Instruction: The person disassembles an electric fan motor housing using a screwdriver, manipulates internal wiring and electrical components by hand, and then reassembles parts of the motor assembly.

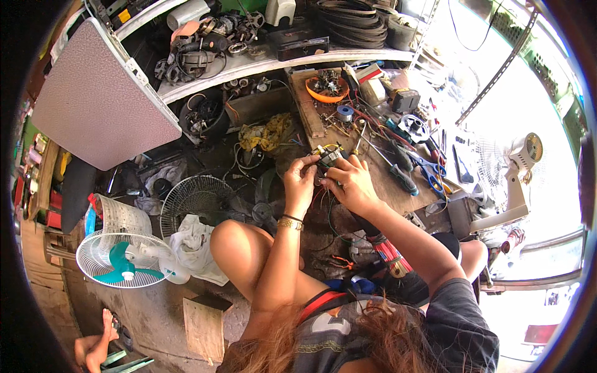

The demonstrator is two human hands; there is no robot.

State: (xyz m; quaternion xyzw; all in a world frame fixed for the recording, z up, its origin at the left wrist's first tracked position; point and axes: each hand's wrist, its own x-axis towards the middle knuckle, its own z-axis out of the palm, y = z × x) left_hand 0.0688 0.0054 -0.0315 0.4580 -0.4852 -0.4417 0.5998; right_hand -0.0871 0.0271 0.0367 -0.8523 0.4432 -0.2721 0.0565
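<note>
Between my two hands, in front of the workbench edge, is a small grey and dark fan motor [330,155] with thin wires on it. My left hand [300,180] pinches its left side with thumb and fingers. On the other side my right hand [354,184] is closed, its bent fingers at the motor's lower right. My fingertips hide part of the motor. Thin wires [321,202] hang below my hands. A screwdriver with a yellowish handle [359,144] lies on the bench just beyond my right hand.
On the wooden bench [305,102] are an orange bowl [326,87] of small parts, a solder spool [345,112], blue-handled scissors [430,174] and a screwdriver [403,179]. A fan with teal blades [127,267] and a wire fan guard [194,205] are at left. A beige fan [516,180] stands right.
</note>
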